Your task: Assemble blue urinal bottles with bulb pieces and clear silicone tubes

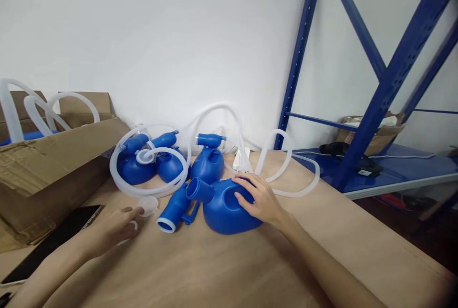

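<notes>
A blue plastic urinal bottle [229, 212] with an open, angled neck rests on the table. My right hand [259, 198] grips its top, the thumb at the handle recess and the fingers over the far side. To the left, my left hand [112, 231] has its fingertips closed at the edge of a translucent cap [148, 205]. Part of a pale ring [134, 224] shows beneath those fingers; the rest is hidden. Between my hands lies a blue funnel-shaped urinal head [174, 210] with a white rim, beside the bottle neck.
Behind stand several blue bottles [207, 167] with heads and a coiled clear hose [114, 169]. More hose [315, 174] loops at the right. An open cardboard box [60, 165] and a black flat device [53, 246] are at left, blue shelving [375, 103] at right.
</notes>
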A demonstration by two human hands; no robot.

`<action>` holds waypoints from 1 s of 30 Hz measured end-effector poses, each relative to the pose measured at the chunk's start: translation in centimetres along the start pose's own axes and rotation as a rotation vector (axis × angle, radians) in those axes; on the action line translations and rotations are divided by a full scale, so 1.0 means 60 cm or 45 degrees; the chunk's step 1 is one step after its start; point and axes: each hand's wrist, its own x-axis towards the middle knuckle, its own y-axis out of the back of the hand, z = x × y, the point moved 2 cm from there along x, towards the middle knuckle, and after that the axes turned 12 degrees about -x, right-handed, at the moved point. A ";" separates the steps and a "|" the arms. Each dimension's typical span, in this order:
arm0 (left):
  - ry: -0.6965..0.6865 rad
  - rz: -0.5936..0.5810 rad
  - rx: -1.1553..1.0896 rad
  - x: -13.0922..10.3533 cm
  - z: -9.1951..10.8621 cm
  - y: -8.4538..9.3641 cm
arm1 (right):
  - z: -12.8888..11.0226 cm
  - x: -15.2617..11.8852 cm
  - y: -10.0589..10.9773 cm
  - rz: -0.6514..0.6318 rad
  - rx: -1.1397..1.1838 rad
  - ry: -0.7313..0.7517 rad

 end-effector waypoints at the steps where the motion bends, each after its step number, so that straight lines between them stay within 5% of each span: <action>1: -0.005 -0.029 -0.028 -0.003 -0.001 0.002 | 0.001 0.000 0.000 0.007 0.011 -0.005; 5: 0.013 -0.098 -0.061 -0.009 0.037 0.037 | 0.001 -0.002 -0.003 -0.003 0.044 -0.035; 10: -0.221 -0.035 -0.377 0.031 0.203 0.086 | -0.001 -0.002 -0.002 -0.092 0.046 -0.052; 14: -0.423 0.055 -0.392 0.083 0.295 0.064 | -0.002 0.002 0.001 -0.125 0.057 -0.065; 22: -0.418 0.013 -0.492 0.120 0.294 0.026 | -0.001 0.001 0.000 -0.115 0.100 -0.071; 30: -0.683 -0.128 -0.638 0.138 0.327 -0.012 | -0.008 0.001 -0.007 -0.091 0.109 -0.044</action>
